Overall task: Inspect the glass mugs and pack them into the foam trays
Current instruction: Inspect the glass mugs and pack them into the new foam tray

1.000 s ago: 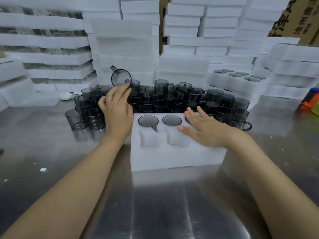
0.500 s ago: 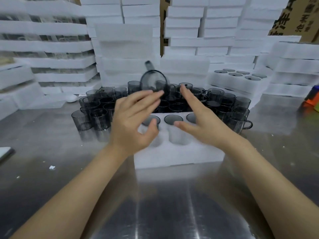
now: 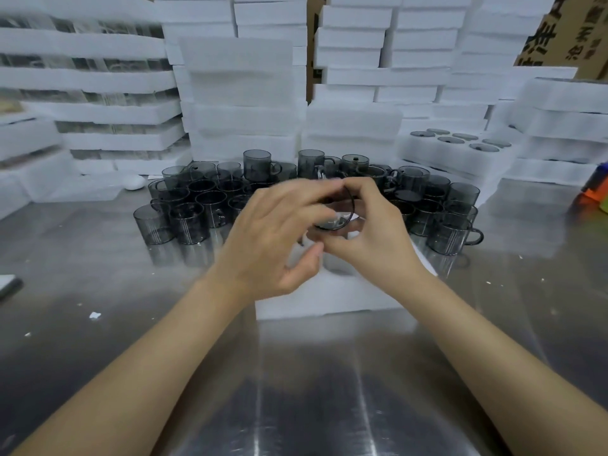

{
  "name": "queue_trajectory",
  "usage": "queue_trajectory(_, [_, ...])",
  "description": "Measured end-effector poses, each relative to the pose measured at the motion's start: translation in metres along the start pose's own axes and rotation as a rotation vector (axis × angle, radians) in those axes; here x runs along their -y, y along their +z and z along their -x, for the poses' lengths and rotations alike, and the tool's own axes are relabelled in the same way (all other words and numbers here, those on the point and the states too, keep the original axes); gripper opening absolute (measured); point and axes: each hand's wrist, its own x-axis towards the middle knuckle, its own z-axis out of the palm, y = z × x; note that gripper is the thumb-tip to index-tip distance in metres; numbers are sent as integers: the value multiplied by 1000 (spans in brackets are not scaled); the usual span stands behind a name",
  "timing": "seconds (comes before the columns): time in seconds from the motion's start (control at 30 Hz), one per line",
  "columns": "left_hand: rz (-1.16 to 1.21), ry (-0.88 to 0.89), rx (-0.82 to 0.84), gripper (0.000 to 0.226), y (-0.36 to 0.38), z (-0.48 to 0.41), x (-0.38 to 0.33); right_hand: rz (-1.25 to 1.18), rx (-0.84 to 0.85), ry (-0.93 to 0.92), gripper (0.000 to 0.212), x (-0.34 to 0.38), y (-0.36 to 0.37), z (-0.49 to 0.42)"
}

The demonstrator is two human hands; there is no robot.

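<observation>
A smoky grey glass mug [image 3: 335,212] is held on its side above the white foam tray [image 3: 329,301], its round mouth facing me. My left hand [image 3: 273,238] holds it from the left with curled fingers, and my right hand [image 3: 368,225] pinches its rim and far side. Both hands are blurred. The hands cover most of the tray's pockets. Behind the tray stands a crowd of several grey mugs [image 3: 184,218] on the steel table.
Stacks of white foam trays [image 3: 243,93] wall off the back and both sides. A filled tray [image 3: 457,149] with mugs lies at the back right. An orange and blue object [image 3: 592,192] sits at the right edge. The steel table [image 3: 312,390] stretches toward me.
My left hand lifted a mug from the pile at the left and carried it to the centre. My right hand rose off the tray and took hold of the mug too.
</observation>
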Motion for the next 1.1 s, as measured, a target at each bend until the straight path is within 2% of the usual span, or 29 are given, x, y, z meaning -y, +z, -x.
queue_trajectory(0.1, [113,-287,-163,33,3,7,5,33,37,-23,57,-1,3,2])
queue_trajectory(0.2, [224,-620,-242,41,8,14,8,73,60,-23,60,-3,3,2])
queue_trajectory(0.4, [367,-1063,-196,30,22,20,15,123,174,-36,66,4,0,4])
queue_trajectory(0.47, [393,-1111,-174,27,23,22,16,174,254,5,69,7,2,8])
queue_trajectory(0.6, [380,-1095,-167,25,22,25,18,344,393,13,71,8,7,11])
queue_trajectory(0.77, [442,-1220,-178,26,27,27,21,518,431,-38,83,7,9,12])
queue_trajectory(0.93, [445,-1235,-186,25,32,32,26,492,420,-262,67,8,11,15])
queue_trajectory(1.0, [451,-1244,-188,26,33,33,27,503,417,-284,58,9,13,15])
queue_trajectory(1.1, [438,-1241,-188,27,32,35,28,540,419,-273,56,13,13,15])
